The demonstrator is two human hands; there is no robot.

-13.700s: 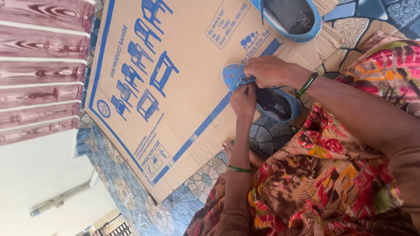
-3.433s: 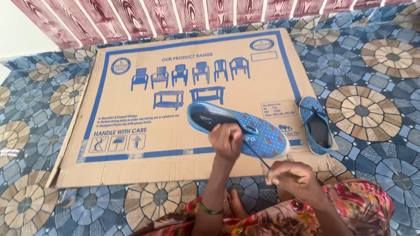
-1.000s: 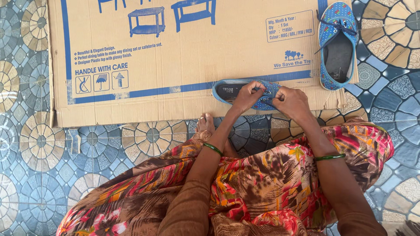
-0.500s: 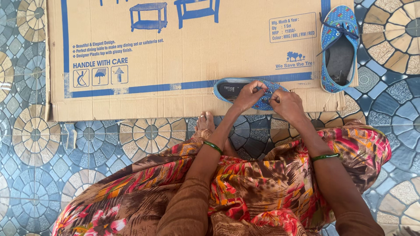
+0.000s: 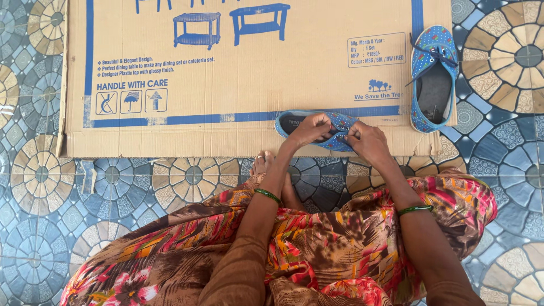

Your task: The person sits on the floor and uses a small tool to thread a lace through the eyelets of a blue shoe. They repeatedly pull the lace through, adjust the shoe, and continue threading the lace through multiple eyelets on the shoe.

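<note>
- Head view: left hand (image 5: 310, 128) and right hand (image 5: 365, 140) both pinch the laces of a blue patterned shoe (image 5: 340, 123), fingers closed on it.
- That shoe lies on the flattened cardboard box (image 5: 238, 73), near its lower edge.
- At two o'clock from the hands, its mate (image 5: 433, 79) rests on the cardboard's right edge.
- Patterned floor tiles (image 5: 113, 187) surround everything.

I see flattened cardboard box (image 5: 226, 68) lying on patterned tile floor (image 5: 498, 147) | second blue shoe (image 5: 433, 76) resting at cardboard's right edge | floral garment (image 5: 317, 249) across lap
</note>
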